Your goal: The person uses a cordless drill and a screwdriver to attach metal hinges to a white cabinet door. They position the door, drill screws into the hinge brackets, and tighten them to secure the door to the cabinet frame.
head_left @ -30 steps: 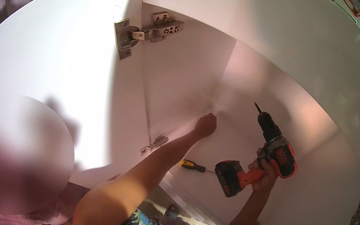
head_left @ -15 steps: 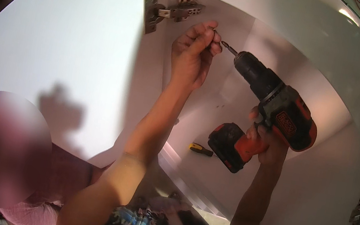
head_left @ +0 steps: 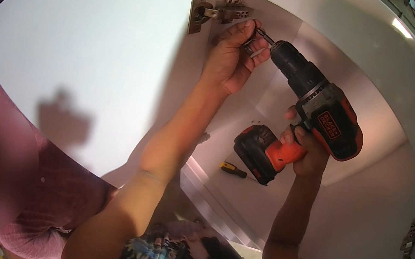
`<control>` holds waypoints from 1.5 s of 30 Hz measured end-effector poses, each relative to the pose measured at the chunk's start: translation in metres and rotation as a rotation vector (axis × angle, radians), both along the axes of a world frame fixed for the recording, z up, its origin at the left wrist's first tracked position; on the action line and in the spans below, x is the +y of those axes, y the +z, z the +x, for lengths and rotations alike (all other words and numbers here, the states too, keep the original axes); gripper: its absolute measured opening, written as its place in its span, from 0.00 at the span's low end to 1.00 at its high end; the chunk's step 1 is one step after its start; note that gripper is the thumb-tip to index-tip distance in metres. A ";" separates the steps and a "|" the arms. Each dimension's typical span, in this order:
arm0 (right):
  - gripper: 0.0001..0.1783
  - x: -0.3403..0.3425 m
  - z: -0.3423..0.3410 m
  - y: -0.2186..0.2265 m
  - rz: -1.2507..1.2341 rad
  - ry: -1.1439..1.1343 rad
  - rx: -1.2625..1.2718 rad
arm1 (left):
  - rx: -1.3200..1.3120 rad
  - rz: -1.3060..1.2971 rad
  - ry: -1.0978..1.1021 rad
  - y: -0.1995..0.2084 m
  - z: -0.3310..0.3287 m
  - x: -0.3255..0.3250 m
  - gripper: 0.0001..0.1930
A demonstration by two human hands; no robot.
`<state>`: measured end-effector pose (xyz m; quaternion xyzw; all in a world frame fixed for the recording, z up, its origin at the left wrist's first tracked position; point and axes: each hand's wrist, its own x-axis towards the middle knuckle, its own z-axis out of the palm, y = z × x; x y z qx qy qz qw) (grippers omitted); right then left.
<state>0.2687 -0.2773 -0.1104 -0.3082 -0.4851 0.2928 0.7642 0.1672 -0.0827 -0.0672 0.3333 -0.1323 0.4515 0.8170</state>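
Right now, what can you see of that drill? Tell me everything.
The cordless drill looks plastic, black and grey with orange-red accents. It has an orange handle, a black battery pack at its base and a black chuck holding a slim, metallic bit. The right hand grips the handle, holding the drill tilted, its nose toward the picture's upper left. The bit's tip is right by the left hand; whether they touch is unclear.

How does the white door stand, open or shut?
Open: the white door stands out to the left, leaving the cabinet interior exposed.
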 end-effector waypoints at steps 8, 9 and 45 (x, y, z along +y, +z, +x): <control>0.22 0.005 0.006 -0.002 -0.006 -0.097 -0.086 | 0.075 -0.088 -0.047 0.002 -0.002 -0.002 0.06; 0.22 0.006 0.006 -0.005 -0.005 -0.092 -0.092 | 0.058 -0.122 -0.051 0.001 -0.001 -0.003 0.06; 0.21 0.012 -0.012 0.073 -0.209 -0.005 -0.181 | 0.966 0.886 1.589 0.031 -0.039 -0.046 0.32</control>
